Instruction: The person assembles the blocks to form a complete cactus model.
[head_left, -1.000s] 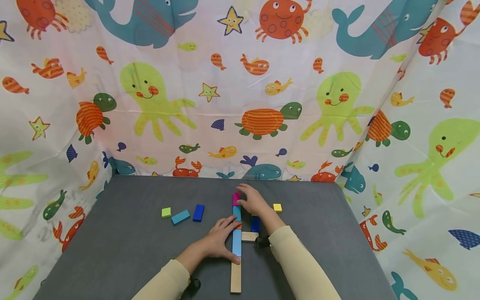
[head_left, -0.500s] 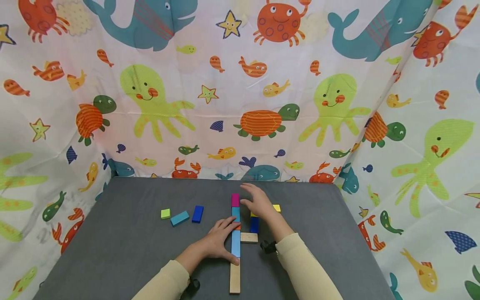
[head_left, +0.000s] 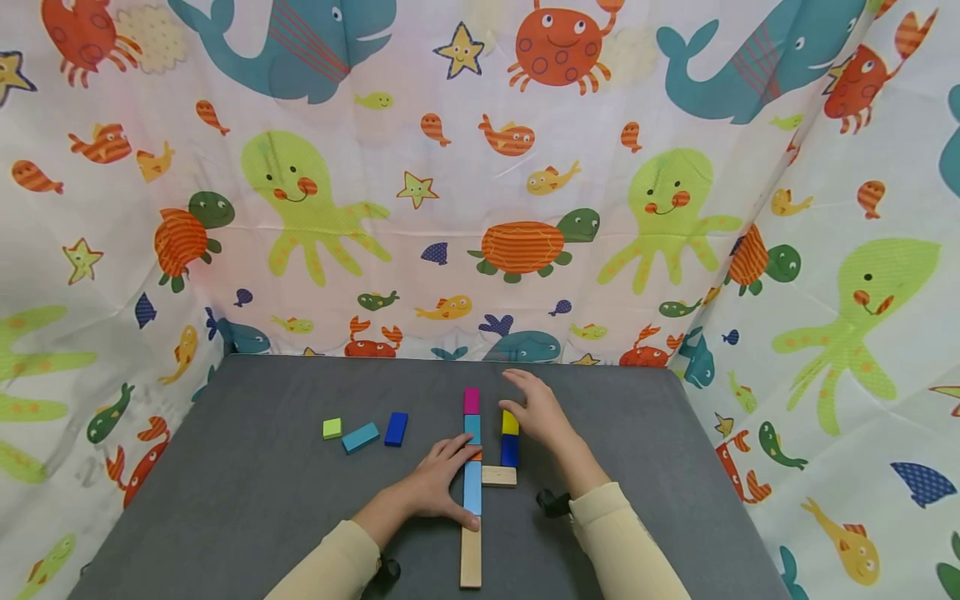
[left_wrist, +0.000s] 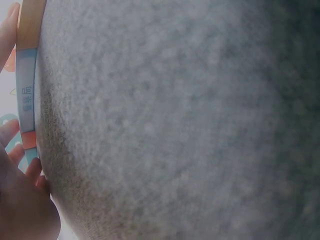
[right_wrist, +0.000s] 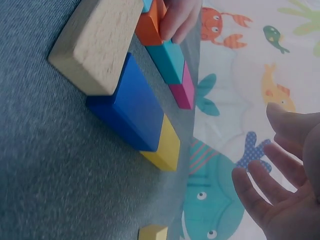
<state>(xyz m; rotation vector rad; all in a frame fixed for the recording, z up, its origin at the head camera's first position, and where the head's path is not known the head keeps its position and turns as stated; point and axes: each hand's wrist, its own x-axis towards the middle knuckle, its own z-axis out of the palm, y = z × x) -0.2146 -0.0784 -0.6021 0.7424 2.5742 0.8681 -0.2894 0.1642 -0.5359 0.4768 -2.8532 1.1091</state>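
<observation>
My left hand (head_left: 435, 482) rests along a straight row of blocks, fingertips at the orange block (head_left: 476, 455) and thumb near the joint of the light blue block (head_left: 472, 487) and the long wooden block (head_left: 470, 554). A teal block (head_left: 472, 428) and a magenta block (head_left: 471, 401) continue the row at the far end. To its right stand a short wooden block (head_left: 498, 476), a dark blue block (head_left: 510, 451) and a yellow block (head_left: 509, 422), end to end. My right hand (head_left: 542, 414) hovers beside the yellow block, fingers spread and holding nothing.
Left of the row lie a lime green block (head_left: 332, 428), a teal block (head_left: 361, 437) and a blue block (head_left: 396, 429) on the grey tabletop (head_left: 247, 500). The right wrist view shows another yellowish block (right_wrist: 152, 233). A printed sea-animal curtain (head_left: 375, 167) stands behind.
My right hand has moved right, away from the magenta block, uncovering that block and the yellow one beside the dark blue block. My left hand has stayed on the row.
</observation>
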